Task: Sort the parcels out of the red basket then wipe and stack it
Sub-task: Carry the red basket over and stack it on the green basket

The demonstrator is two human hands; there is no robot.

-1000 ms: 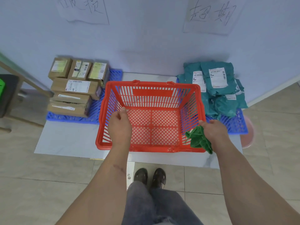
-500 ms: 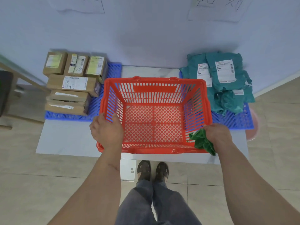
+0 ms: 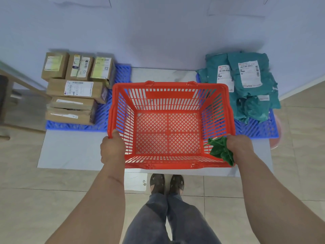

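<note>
Both bare forearms reach forward and down, roughly parallel and well apart. The left hand (image 3: pixel 112 149) is closed over the near left corner of the basket (image 3: pixel 168 88) rim, thumb on top and knuckles facing up. The right hand (image 3: pixel 240 147) is curled at the near right corner, fingers bunched around a green cloth (image 3: pixel 220 150) that spills inward from the fist.

Bare forearms — grey trousers (image 3: pixel 168 219), dark sandals (image 3: pixel 166 183).

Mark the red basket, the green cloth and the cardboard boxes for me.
red basket (image 3: pixel 230 110): head view, right rim.
green cloth (image 3: pixel 220 150): head view, bunched middle.
cardboard boxes (image 3: pixel 77 88): head view, labelled top of the long box.
</note>
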